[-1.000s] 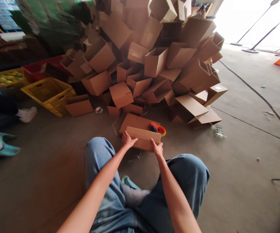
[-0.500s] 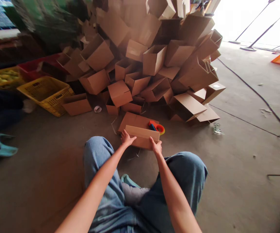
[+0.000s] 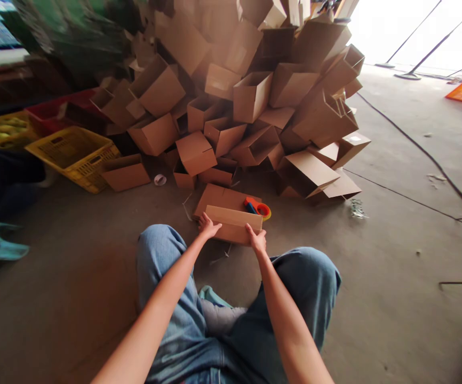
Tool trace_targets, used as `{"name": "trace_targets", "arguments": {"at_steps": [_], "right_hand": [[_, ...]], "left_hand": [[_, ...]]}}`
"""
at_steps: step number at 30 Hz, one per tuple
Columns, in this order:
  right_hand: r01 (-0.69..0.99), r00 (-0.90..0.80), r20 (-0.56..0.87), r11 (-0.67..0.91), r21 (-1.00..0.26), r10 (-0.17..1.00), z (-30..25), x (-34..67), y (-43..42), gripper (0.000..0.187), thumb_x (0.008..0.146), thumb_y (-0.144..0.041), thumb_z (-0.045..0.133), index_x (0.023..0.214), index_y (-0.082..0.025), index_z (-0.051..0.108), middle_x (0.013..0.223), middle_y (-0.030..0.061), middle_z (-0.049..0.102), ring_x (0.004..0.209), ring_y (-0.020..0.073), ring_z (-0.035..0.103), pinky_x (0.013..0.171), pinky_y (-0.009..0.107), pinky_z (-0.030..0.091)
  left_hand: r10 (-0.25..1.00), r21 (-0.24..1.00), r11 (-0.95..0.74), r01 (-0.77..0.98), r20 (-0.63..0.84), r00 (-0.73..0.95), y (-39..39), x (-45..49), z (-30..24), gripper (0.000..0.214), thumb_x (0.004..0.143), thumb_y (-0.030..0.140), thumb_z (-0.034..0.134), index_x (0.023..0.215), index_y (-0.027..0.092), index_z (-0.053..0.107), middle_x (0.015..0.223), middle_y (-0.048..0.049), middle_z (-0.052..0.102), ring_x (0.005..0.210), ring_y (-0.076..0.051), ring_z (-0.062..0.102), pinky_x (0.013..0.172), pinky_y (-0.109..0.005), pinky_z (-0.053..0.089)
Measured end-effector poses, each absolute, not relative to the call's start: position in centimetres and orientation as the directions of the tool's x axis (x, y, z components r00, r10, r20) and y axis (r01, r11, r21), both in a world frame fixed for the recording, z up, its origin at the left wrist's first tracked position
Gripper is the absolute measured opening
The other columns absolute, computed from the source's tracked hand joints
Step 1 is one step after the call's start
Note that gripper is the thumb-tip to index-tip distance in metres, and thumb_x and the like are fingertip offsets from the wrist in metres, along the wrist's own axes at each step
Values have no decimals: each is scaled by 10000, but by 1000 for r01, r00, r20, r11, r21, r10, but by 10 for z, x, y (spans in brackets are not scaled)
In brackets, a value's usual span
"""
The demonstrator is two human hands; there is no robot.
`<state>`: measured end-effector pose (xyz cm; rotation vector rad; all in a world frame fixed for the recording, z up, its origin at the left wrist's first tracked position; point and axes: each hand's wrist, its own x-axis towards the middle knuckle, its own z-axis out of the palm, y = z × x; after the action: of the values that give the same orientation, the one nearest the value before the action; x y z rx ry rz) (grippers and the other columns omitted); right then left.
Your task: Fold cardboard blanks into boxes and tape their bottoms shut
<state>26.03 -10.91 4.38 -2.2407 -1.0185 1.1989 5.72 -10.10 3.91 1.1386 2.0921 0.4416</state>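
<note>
Low between my knees, my left hand and my right hand grip the two ends of a small cardboard box. Each thumb presses on the side facing me, while the other fingers are mostly hidden behind the ends. A pale flap stands along the box's upper edge. Just behind it, a flat piece of cardboard lies on the floor. On that cardboard, close to my right hand, rests an orange and blue tape dispenser with a yellow-rimmed roll.
A tall heap of open cardboard boxes rises ahead. To the left stand a yellow crate, a red crate and another person's leg. A tape roll lies near the heap; a black cable crosses the floor at right.
My hands keep their hold on the box, which has hardly moved. The whole view has shifted slightly. The other person's leg at left has moved a little.
</note>
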Motion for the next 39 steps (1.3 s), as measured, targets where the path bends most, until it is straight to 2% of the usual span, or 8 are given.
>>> {"name": "trace_targets", "arguments": {"at_steps": [2, 8, 14, 17, 25, 32, 36, 39], "right_hand": [[411, 365, -544, -655, -634, 755, 44, 260, -109, 874, 826, -695, 601, 1460, -130, 397, 1395, 232, 592, 1288, 351, 585, 1058, 432, 449], [408, 366, -543, -655, -636, 755, 43, 260, -108, 862, 836, -684, 595, 1463, -128, 394, 1407, 231, 583, 1285, 345, 588, 1065, 421, 444], [404, 375, -541, -659, -635, 752, 42, 260, -108, 846, 827, -697, 593, 1448, -151, 415, 1411, 216, 585, 1291, 337, 584, 1071, 414, 441], [405, 376, -546, -663, -630, 749, 40, 260, -107, 864, 825, -702, 593, 1458, -146, 403, 1412, 221, 582, 1292, 341, 582, 1071, 418, 442], [381, 382, -553, -672, -635, 740, 33, 263, -105, 889, 804, -707, 622, 1471, -161, 406, 1402, 205, 599, 1288, 332, 586, 1090, 428, 439], [330, 365, -542, -650, -684, 757, 26, 273, -98, 866, 766, -677, 677, 1441, -167, 492, 1381, 172, 631, 1297, 328, 584, 1098, 447, 453], [283, 349, -516, -613, -738, 782, 25, 283, -92, 750, 715, -637, 723, 1268, -136, 649, 1289, 173, 685, 1257, 353, 604, 1085, 459, 461], [214, 334, -469, -550, -807, 818, 30, 289, -88, 751, 725, -674, 669, 1256, -144, 659, 1283, 162, 688, 1225, 351, 617, 1032, 453, 499]], "left_hand": [[827, 580, 560, 591, -431, -361, -100, 56, 39, 1022, 835, 362, 714, 1583, 46, 94, 1622, -312, 206, 1529, -396, 192, 1198, -488, 253], [814, 562, 578, 592, -449, -368, -97, 54, 37, 688, 931, 436, 622, 1535, 235, 361, 1641, -136, 271, 1473, -375, 308, 1175, -645, 261], [820, 579, 569, 584, -445, -359, -100, 53, 39, 1061, 818, 392, 735, 1590, 65, 84, 1653, -284, 152, 1549, -378, 125, 1212, -462, 230], [823, 594, 567, 570, -439, -361, -102, 53, 39, 1143, 762, 410, 773, 1584, 68, 56, 1656, -298, 125, 1555, -382, 101, 1209, -435, 230], [819, 635, 573, 518, -422, -389, -102, 52, 36, 1174, 721, 429, 821, 1580, 79, 101, 1636, -284, 233, 1538, -347, 223, 1208, -378, 246], [777, 646, 623, 441, -448, -441, -95, 53, 43, 1144, 645, 398, 888, 1534, 63, 250, 1575, -269, 384, 1485, -315, 364, 1165, -319, 317], [766, 672, 618, 408, -397, -506, -94, 71, 57, 1006, 721, 521, 809, 1482, 62, 338, 1532, -280, 439, 1447, -371, 407, 1158, -397, 323], [777, 725, 568, 391, -315, -546, -94, 83, 73, 836, 839, 599, 663, 1441, 80, 403, 1494, -264, 490, 1424, -377, 432, 1155, -425, 317]]}}
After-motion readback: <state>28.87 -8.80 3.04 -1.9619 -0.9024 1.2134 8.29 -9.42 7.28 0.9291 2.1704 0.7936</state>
